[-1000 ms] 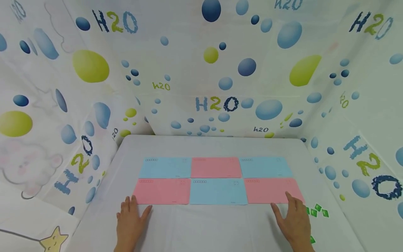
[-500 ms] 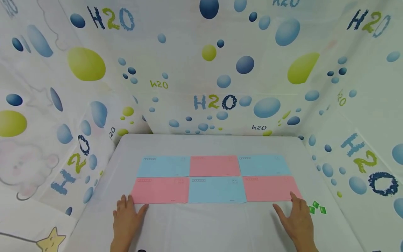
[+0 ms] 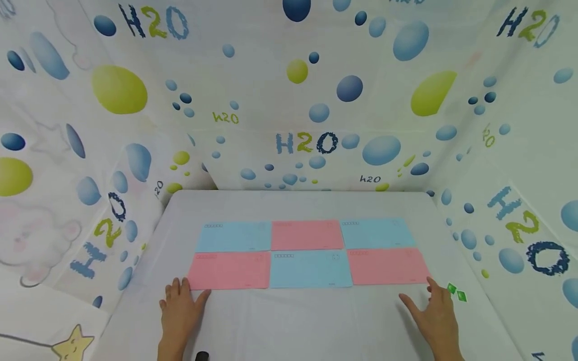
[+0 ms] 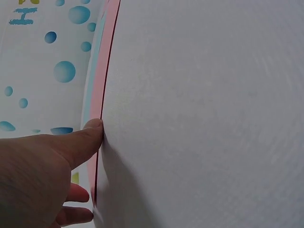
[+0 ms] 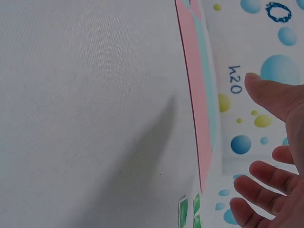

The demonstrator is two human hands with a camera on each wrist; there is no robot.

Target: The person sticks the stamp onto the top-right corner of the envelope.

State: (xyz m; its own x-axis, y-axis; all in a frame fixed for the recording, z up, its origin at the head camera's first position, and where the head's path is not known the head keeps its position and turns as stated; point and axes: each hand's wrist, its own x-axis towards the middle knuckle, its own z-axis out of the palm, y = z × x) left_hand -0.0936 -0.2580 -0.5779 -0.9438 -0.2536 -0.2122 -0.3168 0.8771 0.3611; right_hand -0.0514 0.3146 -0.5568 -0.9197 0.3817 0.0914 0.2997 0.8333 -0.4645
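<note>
Pink and light blue envelopes with rows of small printed boxes lie flat in two rows. The back row is blue (image 3: 235,237), pink (image 3: 307,235), blue (image 3: 377,233). In front lie a pink envelope (image 3: 229,271), a blue one (image 3: 310,269) and another pink one (image 3: 387,266). My left hand (image 3: 180,313) is by the left pink envelope's near corner, its thumb (image 4: 92,130) at the front edge in the left wrist view. My right hand (image 3: 434,316) has its fingers spread by the right pink envelope's near corner, with nothing in its grasp.
White cloth covers the table (image 3: 289,323). Green diamond-shaped pieces (image 3: 461,296) lie right of the envelopes, partly behind my right hand. A small black object (image 3: 202,356) shows at the near edge. A patterned curtain (image 3: 253,90) surrounds the table on three sides.
My right hand has moved right, its fingertips going from over the right pink envelope to its corner. The left hand stays at its corner. The head view has shifted slightly, bringing the black object in.
</note>
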